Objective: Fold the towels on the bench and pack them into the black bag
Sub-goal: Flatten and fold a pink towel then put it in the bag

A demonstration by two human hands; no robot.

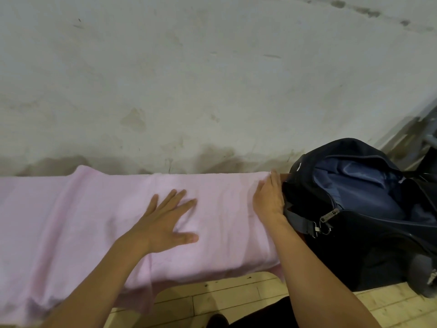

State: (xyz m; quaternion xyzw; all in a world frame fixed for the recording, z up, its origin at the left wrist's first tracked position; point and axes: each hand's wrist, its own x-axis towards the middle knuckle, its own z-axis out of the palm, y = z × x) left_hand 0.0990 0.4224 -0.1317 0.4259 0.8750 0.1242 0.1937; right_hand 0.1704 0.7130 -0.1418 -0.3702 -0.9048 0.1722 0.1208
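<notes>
A pink towel (pixel 89 216) lies spread along the bench and hangs over its front edge. My left hand (pixel 165 223) presses flat on the towel's middle with fingers spread. At the towel's right edge, my right hand (pixel 268 197) rests with straight fingers, against the side of the black bag (pixel 354 252). The bag stands at the right end of the bench, unzipped, its blue lining showing. A sliver of brown bench (pixel 283 177) shows between towel and bag.
A stained pale wall (pixel 212 79) rises directly behind the bench. Yellowish floor tiles (pixel 224 297) show below the front edge. Grey metal bars (pixel 425 129) stand at the far right behind the bag. A strap with a metal clip (pixel 319 224) hangs on the bag's front.
</notes>
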